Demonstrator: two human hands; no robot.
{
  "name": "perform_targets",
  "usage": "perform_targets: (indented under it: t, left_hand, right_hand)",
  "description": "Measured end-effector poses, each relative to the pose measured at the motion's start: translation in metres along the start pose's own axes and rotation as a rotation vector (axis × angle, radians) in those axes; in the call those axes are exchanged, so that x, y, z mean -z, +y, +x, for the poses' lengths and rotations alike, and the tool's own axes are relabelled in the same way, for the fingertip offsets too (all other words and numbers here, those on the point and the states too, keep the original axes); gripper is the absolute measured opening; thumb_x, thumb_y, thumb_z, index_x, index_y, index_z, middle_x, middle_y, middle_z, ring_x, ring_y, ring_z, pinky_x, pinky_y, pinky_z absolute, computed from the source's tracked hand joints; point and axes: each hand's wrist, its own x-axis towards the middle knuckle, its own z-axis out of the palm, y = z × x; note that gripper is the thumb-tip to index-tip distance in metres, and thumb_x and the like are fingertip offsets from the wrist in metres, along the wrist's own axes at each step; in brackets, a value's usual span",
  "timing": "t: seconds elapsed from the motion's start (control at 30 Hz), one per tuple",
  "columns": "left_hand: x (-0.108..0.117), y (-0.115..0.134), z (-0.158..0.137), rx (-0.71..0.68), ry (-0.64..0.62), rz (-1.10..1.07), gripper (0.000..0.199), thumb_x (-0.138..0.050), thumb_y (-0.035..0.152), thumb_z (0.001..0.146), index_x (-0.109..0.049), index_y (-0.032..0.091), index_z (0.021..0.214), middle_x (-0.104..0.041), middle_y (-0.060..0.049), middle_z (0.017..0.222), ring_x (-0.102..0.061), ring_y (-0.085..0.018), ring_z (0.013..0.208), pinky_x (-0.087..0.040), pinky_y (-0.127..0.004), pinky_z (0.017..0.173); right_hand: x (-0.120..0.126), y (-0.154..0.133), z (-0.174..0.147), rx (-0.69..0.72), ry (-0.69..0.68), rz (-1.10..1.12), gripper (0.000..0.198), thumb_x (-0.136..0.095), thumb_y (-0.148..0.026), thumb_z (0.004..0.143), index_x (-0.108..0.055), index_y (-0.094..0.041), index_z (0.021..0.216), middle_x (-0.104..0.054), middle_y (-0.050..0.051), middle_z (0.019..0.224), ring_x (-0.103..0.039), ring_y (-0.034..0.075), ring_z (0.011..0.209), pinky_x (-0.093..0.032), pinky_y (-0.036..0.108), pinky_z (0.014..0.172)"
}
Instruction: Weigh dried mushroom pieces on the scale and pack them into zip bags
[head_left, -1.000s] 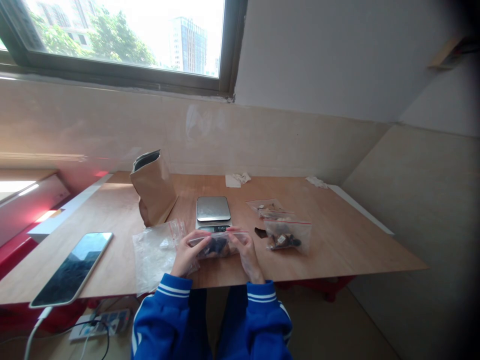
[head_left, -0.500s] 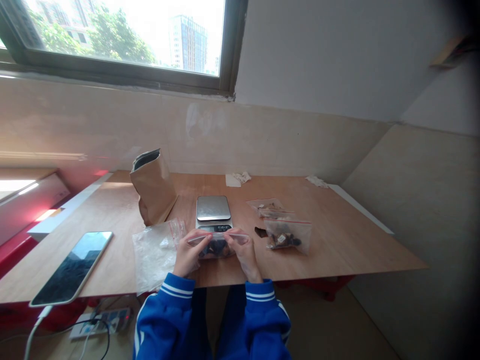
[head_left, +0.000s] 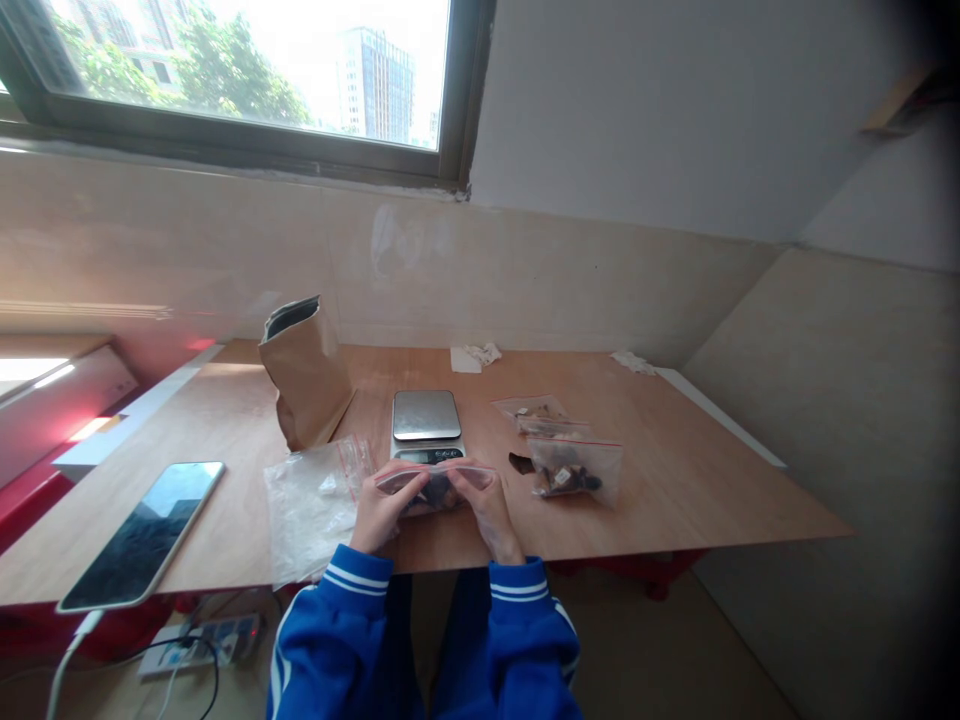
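Both hands pinch the top edge of a clear zip-lock bag [head_left: 435, 500] with dark and brown pieces inside. My left hand [head_left: 381, 503] grips the left part of its red-lined seal, thumb and fingers pressed together. On the right part of the same seal, my right hand [head_left: 484, 500] is closed, its thumb close to the left one. Just beyond the bag stands a digital kitchen scale [head_left: 426, 415] with a bare steel plate; the hands partly cover its display. Clear zip-lock bags [head_left: 311, 515] lie flat beside my left hand.
Filled zip-lock bags [head_left: 574, 470] lie to the right, by a small dark piece [head_left: 520, 463]. An open brown paper pouch [head_left: 304, 375] stands back left. A phone [head_left: 142, 540] on a charging cable lies left. Crumpled tissue [head_left: 484, 353] sits near the wall.
My thumbs have drawn slightly closer together along the bag's seal, and the hands have shifted a little up toward the scale. The other things on the table stay in place.
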Motion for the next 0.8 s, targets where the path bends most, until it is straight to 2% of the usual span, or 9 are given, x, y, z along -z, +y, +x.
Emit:
perform_targets:
  t: [0.23, 0.47, 0.63, 0.8]
  left_hand:
    - [-0.001, 0.000, 0.000, 0.005, 0.002, -0.014, 0.021, -0.068, 0.034, 0.073, -0.070, 0.015, 0.083, -0.069, -0.006, 0.083, -0.065, -0.020, 0.082, -0.051, -0.029, 0.075]
    - [-0.005, -0.002, -0.001, 0.022, 0.005, -0.049, 0.021, -0.069, 0.033, 0.073, -0.066, 0.015, 0.082, -0.068, -0.004, 0.080, -0.065, -0.019, 0.080, -0.052, -0.029, 0.072]
    - [-0.008, -0.006, 0.000, -0.015, 0.034, -0.011, 0.021, -0.067, 0.033, 0.075, -0.064, 0.015, 0.085, -0.067, -0.005, 0.085, -0.065, -0.018, 0.081, -0.052, -0.030, 0.075]
    - [-0.008, -0.006, 0.000, -0.026, 0.030, -0.029, 0.021, -0.065, 0.034, 0.077, -0.065, 0.015, 0.087, -0.068, -0.005, 0.089, -0.065, -0.018, 0.085, -0.052, -0.029, 0.076]
  right_hand:
    - [0.000, 0.001, 0.001, 0.052, -0.030, -0.031, 0.022, -0.068, -0.041, 0.074, -0.072, -0.022, 0.083, -0.071, 0.003, 0.090, -0.065, 0.021, 0.089, -0.052, 0.033, 0.081]
    - [-0.001, 0.008, 0.002, 0.084, 0.049, -0.094, 0.017, -0.070, -0.037, 0.072, -0.070, -0.021, 0.076, -0.065, 0.001, 0.082, -0.061, 0.017, 0.074, -0.051, 0.027, 0.066]
    - [-0.003, 0.010, 0.004, 0.114, 0.105, -0.177, 0.014, -0.070, -0.035, 0.071, -0.070, -0.020, 0.072, -0.064, 0.001, 0.074, -0.061, 0.017, 0.073, -0.050, 0.028, 0.069]
    - [-0.003, 0.006, 0.005, 0.142, 0.090, -0.173, 0.014, -0.069, -0.035, 0.073, -0.072, -0.021, 0.074, -0.067, 0.003, 0.079, -0.062, 0.019, 0.080, -0.051, 0.030, 0.075]
